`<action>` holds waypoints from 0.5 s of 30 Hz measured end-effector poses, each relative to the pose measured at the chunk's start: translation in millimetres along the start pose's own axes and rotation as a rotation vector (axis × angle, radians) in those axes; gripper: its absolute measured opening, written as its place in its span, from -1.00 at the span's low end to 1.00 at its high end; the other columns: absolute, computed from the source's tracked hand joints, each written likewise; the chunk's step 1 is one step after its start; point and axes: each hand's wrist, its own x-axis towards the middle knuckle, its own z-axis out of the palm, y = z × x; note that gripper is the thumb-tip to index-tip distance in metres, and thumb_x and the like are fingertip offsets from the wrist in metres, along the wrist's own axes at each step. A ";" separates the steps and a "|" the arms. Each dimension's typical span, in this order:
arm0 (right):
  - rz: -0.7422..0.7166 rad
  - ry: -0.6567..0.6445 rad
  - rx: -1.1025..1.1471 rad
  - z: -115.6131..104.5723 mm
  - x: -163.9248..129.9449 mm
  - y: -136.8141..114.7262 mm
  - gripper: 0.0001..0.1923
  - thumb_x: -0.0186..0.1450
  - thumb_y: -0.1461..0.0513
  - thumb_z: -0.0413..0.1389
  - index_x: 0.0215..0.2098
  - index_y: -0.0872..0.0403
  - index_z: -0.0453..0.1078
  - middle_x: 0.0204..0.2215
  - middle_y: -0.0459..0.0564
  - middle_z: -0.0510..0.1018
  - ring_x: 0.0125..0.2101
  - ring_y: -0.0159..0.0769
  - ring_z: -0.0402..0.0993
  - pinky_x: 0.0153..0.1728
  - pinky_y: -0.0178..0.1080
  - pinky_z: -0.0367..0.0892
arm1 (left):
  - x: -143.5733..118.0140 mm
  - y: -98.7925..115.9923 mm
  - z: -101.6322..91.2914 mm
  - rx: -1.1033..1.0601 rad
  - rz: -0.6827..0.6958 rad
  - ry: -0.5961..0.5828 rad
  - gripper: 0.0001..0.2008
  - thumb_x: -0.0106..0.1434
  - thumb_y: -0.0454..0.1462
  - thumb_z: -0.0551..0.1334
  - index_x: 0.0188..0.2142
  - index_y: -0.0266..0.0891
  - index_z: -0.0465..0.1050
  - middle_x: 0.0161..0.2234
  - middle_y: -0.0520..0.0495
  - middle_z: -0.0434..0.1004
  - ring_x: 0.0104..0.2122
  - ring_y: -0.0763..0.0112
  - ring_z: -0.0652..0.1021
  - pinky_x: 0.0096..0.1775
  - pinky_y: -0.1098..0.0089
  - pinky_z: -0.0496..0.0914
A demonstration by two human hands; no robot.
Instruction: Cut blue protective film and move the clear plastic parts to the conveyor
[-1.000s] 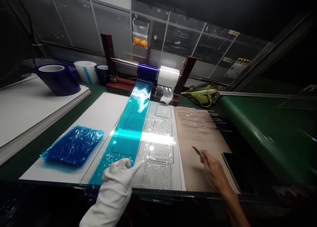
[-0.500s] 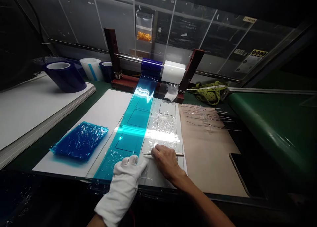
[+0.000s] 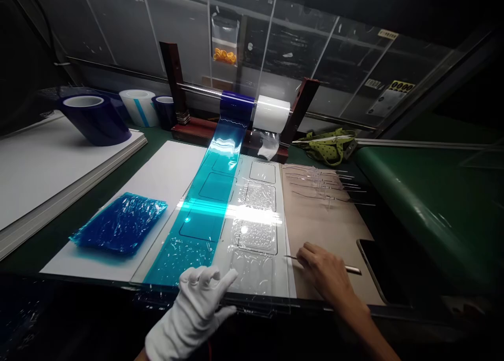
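Note:
My left hand [image 3: 199, 308], in a white glove, is at the front edge of the board, fingers half bent and apart, nothing visible in them. Just beyond its fingertips lies a strip of clear blue film [image 3: 205, 203], running down from a blue roll [image 3: 237, 106] across a board [image 3: 225, 248] marked with dark rounded outlines. My bare right hand [image 3: 323, 269] closes around a slim craft knife [image 3: 353, 269], its tip pointing left over the brown sheet [image 3: 315, 222]. Clear film [image 3: 252, 269] with wrinkles covers the right column of outlines.
A wooden stand [image 3: 171, 80] carries the blue roll and a white roll [image 3: 272, 114]. Blue wrapped film [image 3: 120, 222] sits at left, near another blue roll [image 3: 94, 122]. Thin wires [image 3: 326, 185] lie on the brown sheet; a phone [image 3: 380, 272] is at its right edge.
My right hand has moved right with the craft knife, off the board and over the brown sheet. My left hand has drawn back slightly toward the front edge, its fingers lifting from the film.

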 end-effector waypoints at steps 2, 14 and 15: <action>0.069 0.001 0.024 0.9 -14.6 10.5 -0.82 0.33 0.29 0.01 -0.41 0.00 0.38 -0.44 -0.13 0.51 -0.48 -0.33 0.45 -0.59 -0.32 -0.09 | -1.1 -0.5 -2.3 0.059 0.003 0.106 -0.50 0.09 -0.11 0.35 0.05 0.16 0.39 -0.22 -0.08 0.49 -0.27 0.29 0.50 -0.17 0.29 0.32; 0.228 0.204 0.487 -13.4 -57.2 17.2 -0.71 0.34 0.01 -0.02 -0.35 -0.04 0.42 -0.40 -0.05 0.56 -0.43 -0.29 0.53 -0.54 -0.36 0.33 | 85.2 -6.1 -43.9 0.023 0.158 0.285 -0.78 0.09 -0.21 0.37 -0.31 0.29 0.55 -0.33 0.03 0.43 -0.30 0.41 0.38 -0.16 0.32 0.23; 0.227 0.226 0.510 -12.4 -57.8 18.4 -0.71 0.33 0.00 -0.01 -0.35 -0.04 0.43 -0.40 -0.04 0.57 -0.43 -0.29 0.54 -0.57 -0.38 0.34 | 95.6 -11.6 -47.3 -0.062 0.097 0.255 -0.89 0.07 -0.12 0.37 -0.37 0.25 0.57 -0.32 0.03 0.45 -0.28 0.40 0.39 -0.13 0.30 0.24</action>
